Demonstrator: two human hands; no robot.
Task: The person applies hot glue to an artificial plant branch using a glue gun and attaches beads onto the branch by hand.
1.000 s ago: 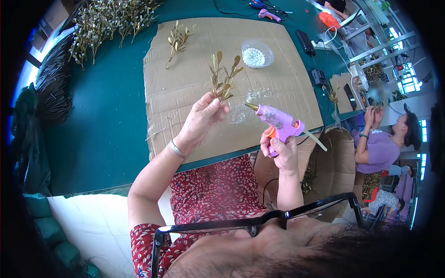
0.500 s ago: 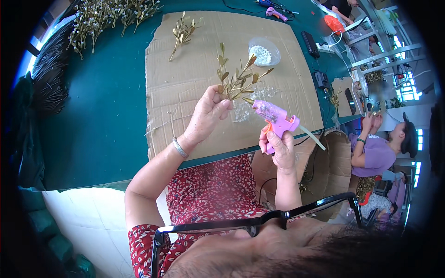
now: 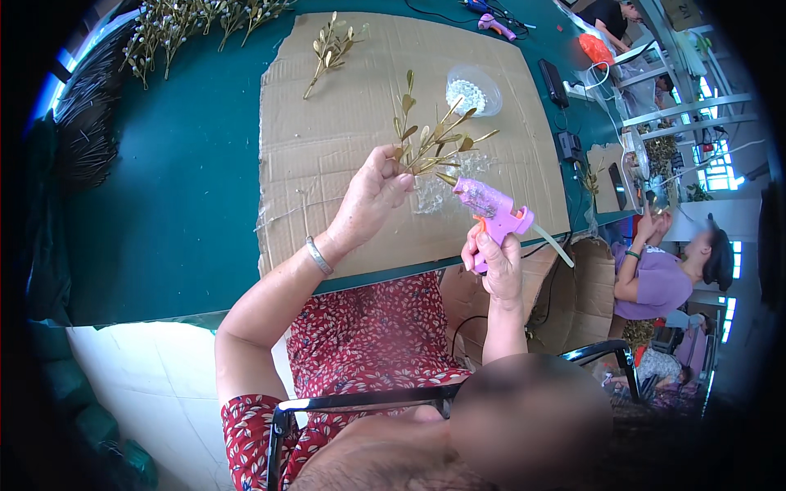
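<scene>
Between the thumb and fingers of my left hand (image 3: 378, 190) is the stem of a gold artificial leaf sprig (image 3: 434, 146). Its leaves fan out up and to the right, over a sheet of cardboard (image 3: 327, 143). My right hand (image 3: 496, 263) is wrapped round the handle of a pink hot glue gun (image 3: 490, 206), fingers by its orange trigger. The gun's brass nozzle points up-left at the lower part of the sprig; whether they touch I cannot tell. A pale glue stick (image 3: 553, 245) juts from the gun's back.
On the cardboard are a clear bowl of white beads (image 3: 468, 96) and another gold sprig (image 3: 329, 56). Sprigs with pale berries (image 3: 168, 37) and a dark bundle of stems (image 3: 88, 123) lie at the left. Beyond are a second glue gun (image 3: 496, 26), a power strip (image 3: 577, 88) and a co-worker (image 3: 655, 274).
The view has shifted slightly. The sprig seems turned a little, its leaves spreading further right. Both hands keep their hold, and the nozzle stays close to the stem.
</scene>
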